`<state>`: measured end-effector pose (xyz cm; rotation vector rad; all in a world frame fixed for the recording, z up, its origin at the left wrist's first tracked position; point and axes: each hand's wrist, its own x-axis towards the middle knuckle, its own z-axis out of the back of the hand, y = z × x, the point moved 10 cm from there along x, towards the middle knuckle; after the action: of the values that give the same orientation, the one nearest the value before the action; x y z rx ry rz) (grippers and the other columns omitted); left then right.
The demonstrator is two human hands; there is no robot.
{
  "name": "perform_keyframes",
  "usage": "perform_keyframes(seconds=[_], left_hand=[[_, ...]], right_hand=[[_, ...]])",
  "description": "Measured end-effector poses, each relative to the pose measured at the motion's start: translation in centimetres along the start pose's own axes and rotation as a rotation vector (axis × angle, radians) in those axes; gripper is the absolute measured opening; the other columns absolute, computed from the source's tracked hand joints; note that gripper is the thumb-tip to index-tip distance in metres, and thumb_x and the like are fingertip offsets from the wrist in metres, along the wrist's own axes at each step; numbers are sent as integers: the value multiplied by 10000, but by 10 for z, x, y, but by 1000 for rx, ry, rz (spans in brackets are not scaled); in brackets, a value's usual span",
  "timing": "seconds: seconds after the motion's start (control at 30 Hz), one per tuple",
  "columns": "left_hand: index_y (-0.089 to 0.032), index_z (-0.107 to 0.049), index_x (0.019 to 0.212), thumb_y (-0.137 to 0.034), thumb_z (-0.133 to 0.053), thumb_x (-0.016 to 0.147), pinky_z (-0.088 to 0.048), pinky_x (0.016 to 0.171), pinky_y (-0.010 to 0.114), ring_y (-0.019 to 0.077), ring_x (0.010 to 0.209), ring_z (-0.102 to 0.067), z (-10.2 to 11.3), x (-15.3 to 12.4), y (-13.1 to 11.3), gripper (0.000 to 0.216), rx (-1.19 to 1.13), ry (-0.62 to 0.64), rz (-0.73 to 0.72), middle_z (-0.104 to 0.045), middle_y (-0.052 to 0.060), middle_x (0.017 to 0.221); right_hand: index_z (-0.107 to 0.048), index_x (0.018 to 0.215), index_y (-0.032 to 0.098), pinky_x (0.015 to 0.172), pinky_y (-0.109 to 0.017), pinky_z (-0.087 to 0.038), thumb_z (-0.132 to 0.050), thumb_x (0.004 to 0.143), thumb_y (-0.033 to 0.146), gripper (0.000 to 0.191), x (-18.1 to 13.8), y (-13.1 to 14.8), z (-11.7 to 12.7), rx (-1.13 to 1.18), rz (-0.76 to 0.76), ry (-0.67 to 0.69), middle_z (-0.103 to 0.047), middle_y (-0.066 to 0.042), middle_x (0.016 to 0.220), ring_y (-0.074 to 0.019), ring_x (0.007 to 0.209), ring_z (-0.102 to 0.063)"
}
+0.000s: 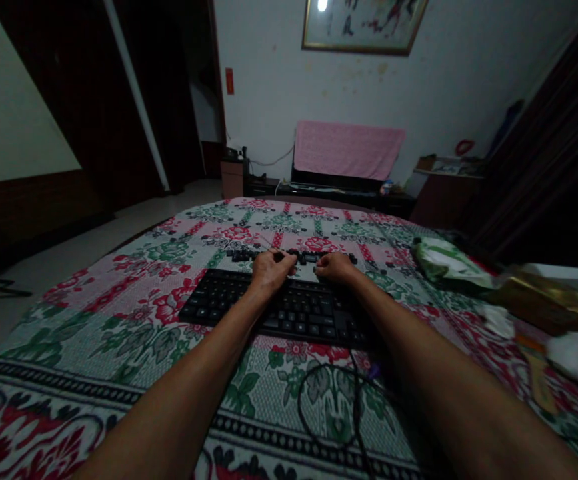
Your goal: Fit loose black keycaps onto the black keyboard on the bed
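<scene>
A black keyboard [279, 308] lies on a flowered bedspread [119, 320] in front of me, its cable [339, 407] looping toward me. Beyond its far edge sits a row of loose black keycaps [249, 255]. My left hand [270, 270] rests over the keyboard's far edge, fingers curled in a pinch around a thin stick-like tool that points up and left. My right hand [335, 267] sits beside it, fingers curled down among the keycaps; what it holds is hidden.
A green and white packet [443, 261] and a gold wrapper [543, 293] lie at the right of the bed, with white tissue [576, 357] near the edge. A pink cloth [347, 149] covers furniture by the far wall. Bare floor lies to the left.
</scene>
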<state>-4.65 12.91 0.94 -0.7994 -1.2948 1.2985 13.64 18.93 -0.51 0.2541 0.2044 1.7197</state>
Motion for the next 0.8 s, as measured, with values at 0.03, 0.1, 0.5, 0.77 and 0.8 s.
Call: perform_keyframes(seconds=[0.03,0.1,0.5,0.77,0.8], left_hand=[[-154,-618,710,-394,-595,674,-462,576,231,157,598,-643,0,0,0,243,4,-2,3,-673,29,596],[-154,-623,714,-396,-594,679,-462,572,228,155,594,-644,-2,-1,1,245,3,7,8,-678,32,605],[-159,-612,683,-376,-581,686,-461,570,234,152,566,-628,-6,-4,-4,219,-15,40,-12,-659,24,566],[-158,-618,684,-386,-589,673,-451,559,226,145,562,-620,-7,-2,-1,231,-8,34,-17,-663,24,582],[-158,-621,686,-392,-591,673,-449,556,224,144,563,-619,-7,-2,-1,235,2,39,-22,-663,24,585]], right_hand=[[-715,738,201,567,-185,-405,-605,649,252,151,1,0,1,-3,3,-1,-677,11,646,-128,659,-612],[-718,727,198,571,-189,-404,-589,662,270,161,1,0,2,-3,0,-13,-659,8,597,-129,639,-606],[-710,795,209,615,-229,-406,-544,700,398,268,4,5,2,-61,-88,-123,-693,-62,788,-163,730,-619],[-702,737,212,596,-236,-393,-552,686,483,314,6,4,0,-60,-106,-109,-688,-64,761,-178,728,-616],[-701,724,207,592,-232,-388,-554,687,479,311,6,4,0,-59,-104,-100,-687,-62,743,-176,722,-614]])
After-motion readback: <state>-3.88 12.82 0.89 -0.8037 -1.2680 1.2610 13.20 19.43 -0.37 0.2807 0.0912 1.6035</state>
